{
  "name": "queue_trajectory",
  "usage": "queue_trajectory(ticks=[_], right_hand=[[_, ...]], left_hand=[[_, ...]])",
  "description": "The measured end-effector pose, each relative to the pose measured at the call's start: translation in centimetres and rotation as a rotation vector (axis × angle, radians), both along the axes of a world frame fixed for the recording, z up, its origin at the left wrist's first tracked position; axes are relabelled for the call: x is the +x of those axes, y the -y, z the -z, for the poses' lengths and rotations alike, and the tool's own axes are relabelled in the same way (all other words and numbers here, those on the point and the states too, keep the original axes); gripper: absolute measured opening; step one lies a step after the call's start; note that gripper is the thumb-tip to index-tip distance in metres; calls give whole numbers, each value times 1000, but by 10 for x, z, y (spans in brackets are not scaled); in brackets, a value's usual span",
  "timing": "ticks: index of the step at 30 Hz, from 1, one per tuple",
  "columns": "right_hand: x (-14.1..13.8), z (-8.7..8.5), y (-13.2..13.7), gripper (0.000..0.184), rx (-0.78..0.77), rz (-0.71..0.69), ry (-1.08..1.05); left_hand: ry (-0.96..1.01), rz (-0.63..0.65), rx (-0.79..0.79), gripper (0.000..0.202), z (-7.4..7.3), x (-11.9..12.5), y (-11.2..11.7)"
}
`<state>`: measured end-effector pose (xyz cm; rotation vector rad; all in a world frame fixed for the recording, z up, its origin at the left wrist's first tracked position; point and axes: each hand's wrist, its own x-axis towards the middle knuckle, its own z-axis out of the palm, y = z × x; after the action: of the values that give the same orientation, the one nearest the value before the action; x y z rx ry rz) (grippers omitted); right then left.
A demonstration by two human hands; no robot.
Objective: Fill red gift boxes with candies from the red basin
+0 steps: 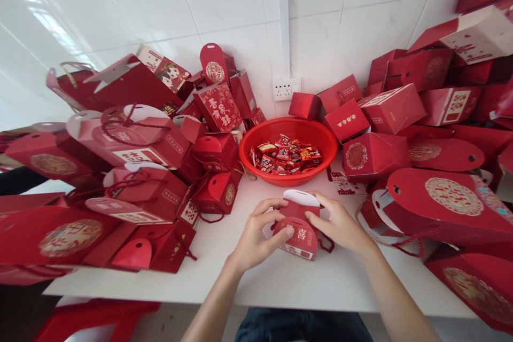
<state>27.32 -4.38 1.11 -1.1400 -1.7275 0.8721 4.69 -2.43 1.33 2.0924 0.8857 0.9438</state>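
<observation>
A small red gift box (297, 235) with rounded top flaps stands on the white table before me. My left hand (258, 232) grips its left side, the thumb on the printed front flap. Around the far right edge, by the raised back flap with its white inner face, my right hand (334, 222) holds the same box. A dark red cord (326, 243) hangs out at the box's right side. Just beyond the hands sits a red plastic basket (288, 175) with wrapped candies (285, 155) in it. The inside of the box is hidden.
Red gift boxes (144, 136) are heaped on the left, and more boxes (395, 109) are stacked on the right. A wall socket (286, 88) is behind the basket. The white table's front edge (200, 296) runs near my body. A red stool (100, 312) stands below left.
</observation>
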Motion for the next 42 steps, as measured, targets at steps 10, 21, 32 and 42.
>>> queue_trajectory(ticks=[10, 21, 32, 42], right_hand=[[2, 3, -2, 38, 131, 31, 24], [2, 5, -2, 30, 114, 37, 53], [3, 8, -2, 48, 63, 66, 93], [-3, 17, 4, 99, -188, -180, 91]], left_hand=[[96, -143, -17, 19, 9, 1, -8], [-64, -4, -33, 42, 1, -1, -15], [-153, 25, -63, 38, -17, -9, -11], [-362, -103, 26, 41, -25, -37, 10]])
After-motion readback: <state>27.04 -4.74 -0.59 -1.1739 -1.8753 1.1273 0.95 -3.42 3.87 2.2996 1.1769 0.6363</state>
